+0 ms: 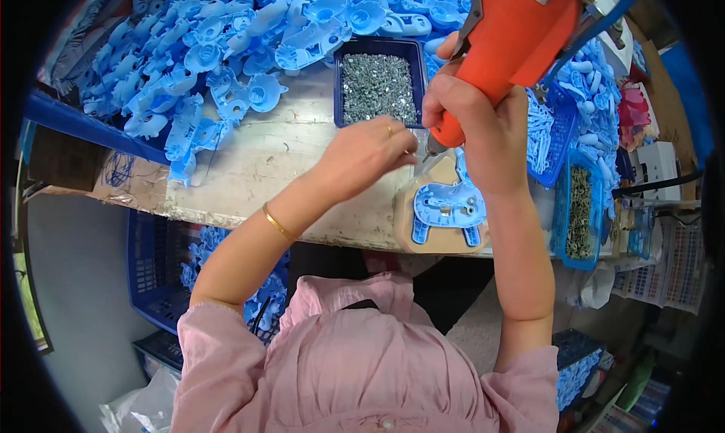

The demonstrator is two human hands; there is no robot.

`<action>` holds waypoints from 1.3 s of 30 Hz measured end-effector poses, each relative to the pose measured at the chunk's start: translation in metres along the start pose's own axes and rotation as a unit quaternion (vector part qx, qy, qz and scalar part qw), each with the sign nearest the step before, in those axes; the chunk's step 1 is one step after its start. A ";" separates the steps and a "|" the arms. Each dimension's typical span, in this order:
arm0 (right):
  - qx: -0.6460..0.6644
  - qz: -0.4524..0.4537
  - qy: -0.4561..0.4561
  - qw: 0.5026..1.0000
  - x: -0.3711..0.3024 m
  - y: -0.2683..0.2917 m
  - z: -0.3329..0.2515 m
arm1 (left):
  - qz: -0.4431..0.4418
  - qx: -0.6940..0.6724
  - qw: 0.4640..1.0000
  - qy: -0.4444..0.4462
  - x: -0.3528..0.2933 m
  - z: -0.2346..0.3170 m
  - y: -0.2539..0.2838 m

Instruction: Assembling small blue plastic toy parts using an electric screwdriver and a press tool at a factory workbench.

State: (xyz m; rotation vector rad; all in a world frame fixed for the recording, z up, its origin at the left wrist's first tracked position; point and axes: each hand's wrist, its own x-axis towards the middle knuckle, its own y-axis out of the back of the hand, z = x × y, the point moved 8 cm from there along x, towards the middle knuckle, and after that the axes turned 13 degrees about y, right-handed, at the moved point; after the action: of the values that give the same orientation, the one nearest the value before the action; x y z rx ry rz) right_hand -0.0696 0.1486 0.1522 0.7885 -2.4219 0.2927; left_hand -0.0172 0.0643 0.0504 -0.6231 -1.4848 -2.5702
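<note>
My right hand (483,120) is wrapped round an orange electric screwdriver (513,36), its tip pointing down and to the left. Close to that tip, my left hand (370,155) has its fingers curled together in a pinch; whatever they may hold is too small or hidden to make out. Just below both hands, a blue plastic shell part (447,208) lies in a tan fixture block (411,240) at the table's front edge. Beyond my left hand stands a dark blue tray (339,93) filled with small metal screws (376,86).
A large heap of blue plastic parts (204,55) covers the far left of the table (257,169). On the right are a blue basket (559,142) of slim light-blue pieces and a blue bin (583,263) of small metal parts. A blue crate (151,274) stands below, left.
</note>
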 end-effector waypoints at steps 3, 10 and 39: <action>-0.001 0.007 -0.008 1.000 -0.008 -0.001 0.000 | 0.015 -0.075 0.997 0.006 -0.009 0.016 0.000; -0.018 0.007 0.004 1.000 -0.015 0.005 -0.002 | 0.009 -0.137 0.990 0.026 -0.015 0.023 -0.007; 0.008 0.037 -0.042 0.998 -0.071 0.032 0.043 | -0.070 -0.032 0.996 0.034 -0.034 0.041 -0.037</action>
State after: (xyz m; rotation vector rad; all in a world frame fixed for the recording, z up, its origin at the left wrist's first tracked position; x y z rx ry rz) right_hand -0.0605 0.1923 0.0751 0.7333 -2.5336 0.3124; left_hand 0.0149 0.1139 0.0252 -0.4488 -1.4799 -2.7238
